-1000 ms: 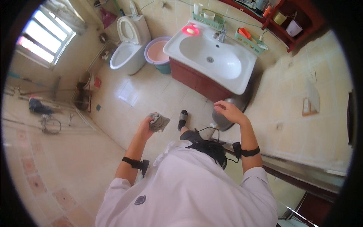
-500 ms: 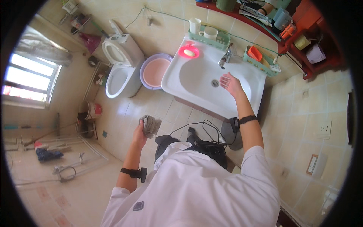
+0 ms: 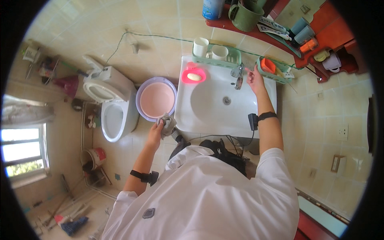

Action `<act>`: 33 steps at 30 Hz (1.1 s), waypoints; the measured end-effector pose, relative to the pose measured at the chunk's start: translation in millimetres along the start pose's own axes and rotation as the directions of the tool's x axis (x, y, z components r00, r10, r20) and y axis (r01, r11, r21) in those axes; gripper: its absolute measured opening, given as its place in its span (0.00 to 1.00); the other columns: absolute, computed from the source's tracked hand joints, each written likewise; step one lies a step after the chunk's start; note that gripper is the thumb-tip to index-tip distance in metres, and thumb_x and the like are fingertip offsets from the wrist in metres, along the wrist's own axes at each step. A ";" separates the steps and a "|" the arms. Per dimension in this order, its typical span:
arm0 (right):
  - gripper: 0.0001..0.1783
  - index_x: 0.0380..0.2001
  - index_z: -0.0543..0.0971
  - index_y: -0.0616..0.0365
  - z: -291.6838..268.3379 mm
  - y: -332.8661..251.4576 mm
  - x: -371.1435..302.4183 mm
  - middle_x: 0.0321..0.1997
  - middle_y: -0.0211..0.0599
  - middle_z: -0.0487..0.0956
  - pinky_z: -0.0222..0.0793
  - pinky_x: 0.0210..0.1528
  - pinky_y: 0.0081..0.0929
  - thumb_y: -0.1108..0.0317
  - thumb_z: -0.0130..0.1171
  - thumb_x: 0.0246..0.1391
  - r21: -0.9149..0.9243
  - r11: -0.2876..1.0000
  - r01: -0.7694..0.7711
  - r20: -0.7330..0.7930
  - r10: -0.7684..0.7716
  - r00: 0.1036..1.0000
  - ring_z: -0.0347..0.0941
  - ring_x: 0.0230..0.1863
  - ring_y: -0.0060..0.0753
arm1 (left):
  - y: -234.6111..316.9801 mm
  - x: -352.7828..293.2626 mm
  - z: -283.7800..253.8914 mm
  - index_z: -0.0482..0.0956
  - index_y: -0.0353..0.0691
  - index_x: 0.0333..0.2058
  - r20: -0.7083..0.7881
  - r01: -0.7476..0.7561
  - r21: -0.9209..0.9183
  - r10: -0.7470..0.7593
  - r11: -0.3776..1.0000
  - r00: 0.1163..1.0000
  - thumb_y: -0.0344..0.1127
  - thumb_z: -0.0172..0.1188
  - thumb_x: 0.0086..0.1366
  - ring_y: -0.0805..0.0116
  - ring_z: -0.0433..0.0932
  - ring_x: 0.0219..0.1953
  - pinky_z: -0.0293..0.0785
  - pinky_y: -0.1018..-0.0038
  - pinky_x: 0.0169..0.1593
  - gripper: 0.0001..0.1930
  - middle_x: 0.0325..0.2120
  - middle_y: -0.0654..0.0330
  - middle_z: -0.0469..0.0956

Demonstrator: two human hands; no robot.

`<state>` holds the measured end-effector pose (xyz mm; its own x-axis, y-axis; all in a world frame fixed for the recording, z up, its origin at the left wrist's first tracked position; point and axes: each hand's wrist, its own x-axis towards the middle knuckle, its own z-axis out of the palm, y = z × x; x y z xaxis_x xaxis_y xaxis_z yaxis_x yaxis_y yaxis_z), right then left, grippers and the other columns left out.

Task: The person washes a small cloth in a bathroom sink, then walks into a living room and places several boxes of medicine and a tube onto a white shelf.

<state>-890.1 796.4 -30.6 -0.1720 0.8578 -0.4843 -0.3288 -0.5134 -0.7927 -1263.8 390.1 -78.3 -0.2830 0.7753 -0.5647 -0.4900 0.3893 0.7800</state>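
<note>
My left hand [image 3: 155, 133] is closed around a crumpled grey cloth [image 3: 169, 126], low in front of the sink's left corner. Over the right side of the white sink [image 3: 208, 125], my right hand [image 3: 256, 81] has its fingers apart and holds nothing. It is just right of the chrome faucet [image 3: 239, 76]; whether the fingertips touch the faucet I cannot tell. No water shows in the sink bowl. A pale bar of soap [image 3: 194, 77] lies in a pink soap dish [image 3: 186, 72] on the sink's left rim.
Behind the sink, green baskets hold white mugs [image 3: 219, 53] and an orange container [image 3: 267, 64]. A pink basin [image 3: 157, 99] sits inside a purple one [image 3: 139, 99], beside the toilet [image 3: 113, 120]. A red shelf [image 3: 224, 26] with cups and tubes overhangs the upper right.
My right hand has moved from above the sink bowl up beside the faucet. My left hand, still holding the cloth, has come closer to the sink. The whole view has shifted.
</note>
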 end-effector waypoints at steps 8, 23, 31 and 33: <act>0.42 0.54 0.76 0.58 -37.7 58.6 12.4 0.40 0.30 0.73 0.65 0.40 0.24 0.29 0.40 0.61 -0.248 0.968 0.045 -0.213 -0.100 0.972 0.67 0.36 0.24 | 11.6 78.1 16.0 0.64 0.29 0.63 0.159 -0.140 0.598 0.054 0.789 0.986 0.56 0.51 0.71 0.57 0.70 0.60 0.64 0.66 0.61 0.35 0.55 0.43 0.74; 0.24 0.31 0.81 0.58 -38.4 162.4 72.6 0.26 0.33 0.80 0.69 0.28 0.23 0.44 0.59 0.59 0.096 0.938 -0.332 0.191 0.310 0.931 0.75 0.25 0.27 | -11.1 137.1 179.9 0.63 0.40 0.63 0.304 0.360 -0.064 -0.325 0.931 0.895 0.57 0.43 0.73 0.63 0.68 0.62 0.64 0.61 0.62 0.31 0.58 0.58 0.71; 0.26 0.52 0.74 0.53 -47.3 123.5 35.5 0.46 0.30 0.79 0.73 0.47 0.27 0.44 0.46 0.65 -0.255 0.961 -0.103 0.307 0.182 0.934 0.75 0.48 0.23 | -21.5 205.1 292.9 0.61 0.48 0.63 0.471 0.529 -0.204 -0.391 0.824 0.791 0.65 0.43 0.68 0.49 0.64 0.63 0.56 0.47 0.68 0.34 0.59 0.57 0.67; 0.22 0.50 0.75 0.54 -76.7 102.6 21.1 0.49 0.32 0.77 0.74 0.47 0.27 0.48 0.49 0.65 -0.047 0.957 -0.285 0.439 0.276 0.855 0.75 0.49 0.24 | -22.7 214.3 318.9 0.62 0.42 0.62 0.427 0.518 -0.133 -0.423 0.845 0.799 0.62 0.39 0.72 0.47 0.72 0.57 0.69 0.48 0.62 0.32 0.56 0.52 0.71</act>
<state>-856.2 760.2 -150.6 -0.6452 0.6021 -0.4704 -0.2221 -0.7368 -0.6386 -1050.4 706.1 -130.9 0.3331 0.6676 -0.6659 -0.6702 0.6644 0.3309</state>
